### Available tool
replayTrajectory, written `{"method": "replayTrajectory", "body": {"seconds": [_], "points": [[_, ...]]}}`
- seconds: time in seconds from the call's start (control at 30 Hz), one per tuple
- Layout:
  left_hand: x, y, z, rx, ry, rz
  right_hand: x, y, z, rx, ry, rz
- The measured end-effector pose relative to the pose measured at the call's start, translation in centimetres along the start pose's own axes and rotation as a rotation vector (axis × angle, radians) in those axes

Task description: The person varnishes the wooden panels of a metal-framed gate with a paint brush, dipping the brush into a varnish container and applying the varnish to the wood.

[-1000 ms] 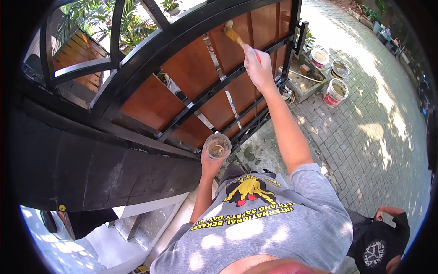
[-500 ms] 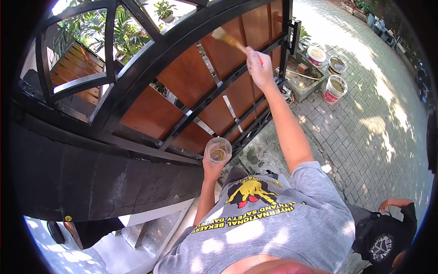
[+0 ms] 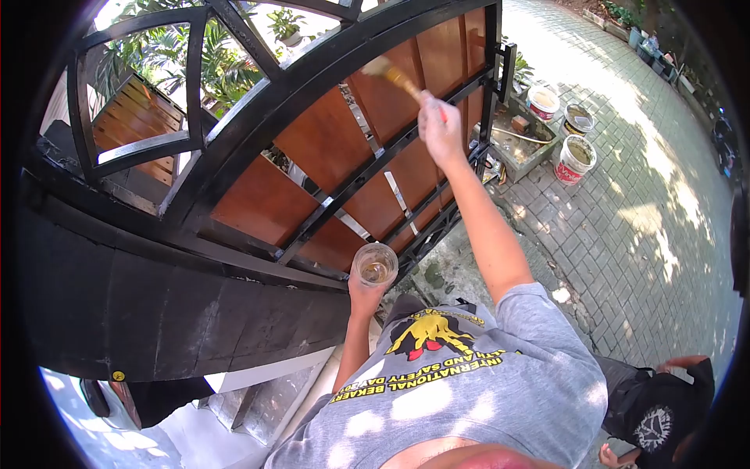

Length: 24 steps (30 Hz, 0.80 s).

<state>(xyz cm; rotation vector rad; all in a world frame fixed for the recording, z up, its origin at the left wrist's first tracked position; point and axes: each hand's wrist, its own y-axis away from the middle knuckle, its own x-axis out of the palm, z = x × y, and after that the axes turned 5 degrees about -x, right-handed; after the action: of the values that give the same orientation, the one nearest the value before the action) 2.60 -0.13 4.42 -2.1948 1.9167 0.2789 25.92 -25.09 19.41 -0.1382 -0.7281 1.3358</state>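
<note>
My right hand (image 3: 442, 134) is closed round the handle of a paintbrush (image 3: 400, 80), raised in front of the gate. The brush's pale bristles are at an upper brown wooden panel (image 3: 316, 125), near the curved black metal frame (image 3: 316, 64); whether they touch is hard to tell. Lower down, my left hand (image 3: 365, 297) holds a clear jar (image 3: 376, 266) upright, its open mouth toward me. A little yellowish liquid shows at the jar's bottom.
Several paint buckets (image 3: 574, 160) stand on the brick paving (image 3: 625, 234), beside a concrete planter box (image 3: 519, 152). A person in a black shirt (image 3: 656, 414) is low at the right. A dark panel (image 3: 180, 313) runs along the left below the gate. Plants grow behind it.
My right hand has dropped slightly with the brush, whose bristles look more smeared now. The jar sits a touch lower in view. The person at right has shifted, and another hand shows there.
</note>
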Motion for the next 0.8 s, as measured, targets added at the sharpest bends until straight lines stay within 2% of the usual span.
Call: {"method": "replayTrajectory", "body": {"seconds": [0.1,0.13,0.23,0.3,0.4,0.5,0.53,0.63,0.7,0.73,0.77,0.8], "points": [[0.0,0.0,-0.2,-0.001,-0.005,0.001,-1.2,-2.9,-1.0,-0.056,0.073,-0.219],[-0.2,0.1,0.4,0.004,-0.017,0.0,-1.4,-3.3,-1.0,-0.051,0.073,-0.222],[-0.3,0.5,0.7,0.005,-0.015,-0.021,-0.5,-2.0,-0.7,0.018,-0.017,-0.094],[-0.2,0.5,0.3,0.0,-0.013,-0.029,0.6,0.3,0.0,0.084,-0.086,0.063],[-0.3,0.4,0.0,-0.005,-0.034,-0.024,0.4,2.2,-0.1,0.048,0.073,0.246],[-0.3,0.0,0.6,-0.008,-0.024,-0.004,-0.7,1.3,-0.2,-0.041,0.116,0.154],[-0.2,-0.2,0.6,-0.01,-0.008,0.001,-0.9,0.7,-0.1,0.046,0.006,0.062],[-0.1,0.2,0.8,-0.018,0.017,-0.002,-0.8,0.0,0.1,0.022,-0.001,-0.047],[0.0,0.0,0.6,0.0,0.019,-0.011,0.8,1.2,0.0,-0.007,0.018,-0.052],[0.1,0.4,0.7,0.004,0.017,-0.016,1.4,2.4,0.3,-0.016,-0.063,0.05],[0.1,0.5,0.7,0.009,0.018,-0.022,1.4,3.1,0.2,0.069,-0.048,0.145],[0.1,0.6,0.3,-0.005,-0.012,-0.018,1.4,3.4,0.3,-0.044,0.127,0.156]]}}
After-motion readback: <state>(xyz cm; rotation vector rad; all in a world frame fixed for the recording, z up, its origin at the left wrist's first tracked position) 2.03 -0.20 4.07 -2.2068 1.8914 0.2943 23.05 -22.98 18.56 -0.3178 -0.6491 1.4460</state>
